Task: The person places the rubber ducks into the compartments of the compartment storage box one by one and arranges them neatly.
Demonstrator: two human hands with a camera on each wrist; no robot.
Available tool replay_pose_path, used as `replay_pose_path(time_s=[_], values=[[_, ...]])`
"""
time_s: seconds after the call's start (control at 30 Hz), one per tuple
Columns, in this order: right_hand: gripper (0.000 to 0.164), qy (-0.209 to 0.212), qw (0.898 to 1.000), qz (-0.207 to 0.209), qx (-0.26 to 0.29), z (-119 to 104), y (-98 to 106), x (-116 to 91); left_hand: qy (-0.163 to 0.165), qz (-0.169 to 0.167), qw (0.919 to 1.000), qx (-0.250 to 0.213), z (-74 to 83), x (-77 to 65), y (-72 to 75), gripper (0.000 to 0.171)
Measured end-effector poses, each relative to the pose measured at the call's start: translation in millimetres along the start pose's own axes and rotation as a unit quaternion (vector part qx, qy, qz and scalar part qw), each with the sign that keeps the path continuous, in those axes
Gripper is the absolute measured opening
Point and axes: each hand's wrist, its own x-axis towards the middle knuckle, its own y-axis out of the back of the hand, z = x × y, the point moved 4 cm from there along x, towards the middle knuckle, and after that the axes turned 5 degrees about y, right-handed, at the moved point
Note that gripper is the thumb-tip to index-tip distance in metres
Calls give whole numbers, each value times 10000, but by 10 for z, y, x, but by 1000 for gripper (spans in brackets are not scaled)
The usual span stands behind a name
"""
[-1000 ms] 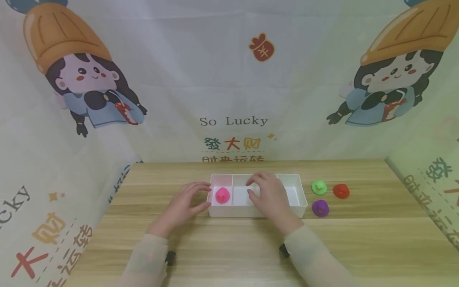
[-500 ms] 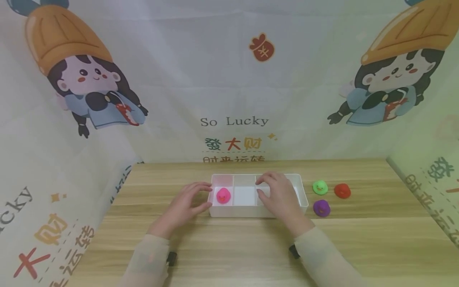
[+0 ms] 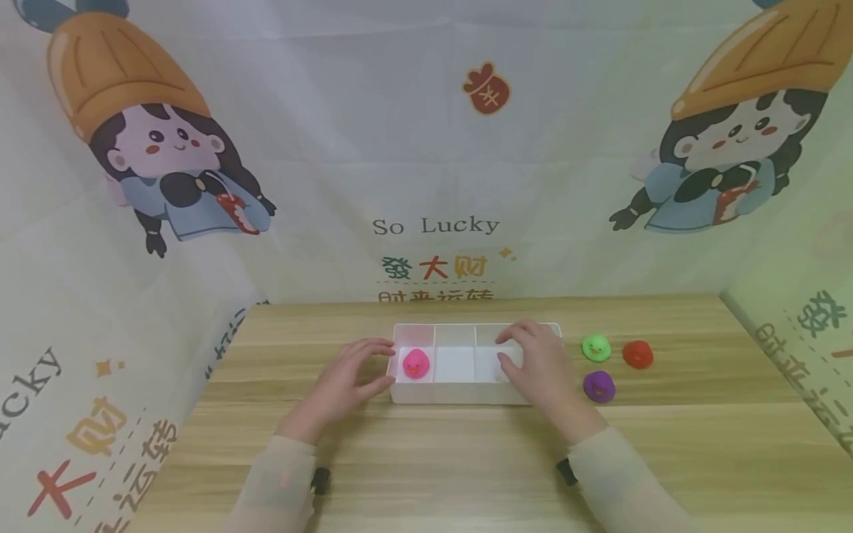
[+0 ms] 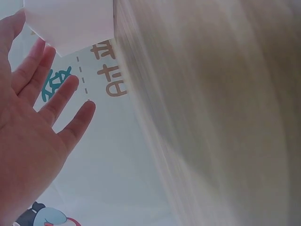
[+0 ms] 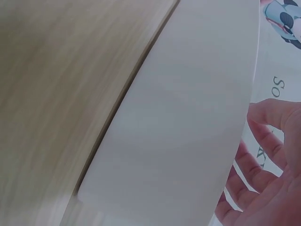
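A long white divided box (image 3: 460, 393) stands on the wooden table, a pink rubber duck (image 3: 416, 363) in its leftmost compartment. My left hand (image 3: 343, 377) is at the box's left end, fingers spread and relaxed, fingertips right at the wall; the left wrist view shows the same hand (image 4: 37, 113) beside the box's corner (image 4: 75, 23). Over the right part of the box hovers my right hand (image 3: 536, 366), thumb and fingers apart with nothing between them. In the right wrist view that hand (image 5: 270, 165) shows behind the box's long front wall (image 5: 174, 103).
Right of the box sit a green rubber duck (image 3: 596, 348), a red duck (image 3: 637, 354) and a purple duck (image 3: 599, 386). Printed cloth (image 3: 320, 185) hangs behind and along both sides of the table (image 3: 433, 459).
My right hand has moved steadily rightward over the box, uncovering the middle compartments. The left hand stays at the left end, and the ducks lie as before.
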Motion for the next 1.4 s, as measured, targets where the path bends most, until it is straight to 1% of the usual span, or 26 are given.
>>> replay_pose_path(time_s=[0.13, 0.3, 0.37, 0.6, 0.8, 1.07, 1.17, 1.4], values=[[19, -61, 9999, 49, -85, 30, 61, -31, -55, 7, 10000, 35, 3, 4, -4, 44], [18, -197, 9997, -36, -160, 88, 98, -56, -55, 2, 10000, 23, 14, -10, 6, 44], [17, -225, 9996, -73, -154, 121, 105, -74, -64, 18, 10000, -2, 15, -18, 13, 44], [16, -278, 9995, 28, -132, 255, 196, -175, -103, -14, 9999, 31, 15, -6, -9, 43], [17, -420, 9988, -52, -230, 358, 229, -212, -87, 14, 10000, 20, 11, -19, 11, 43], [19, -590, 9983, -14, 3, 466, 305, -272, -53, -25, 10000, 1, 10, -9, 12, 44], [21, -645, 9979, 38, -50, 502, 353, -294, -78, -28, 10000, 19, 23, -9, 14, 45], [20, -599, 9975, 229, -292, 576, 435, -325, -87, -8, 10000, 24, 23, -23, 20, 44]])
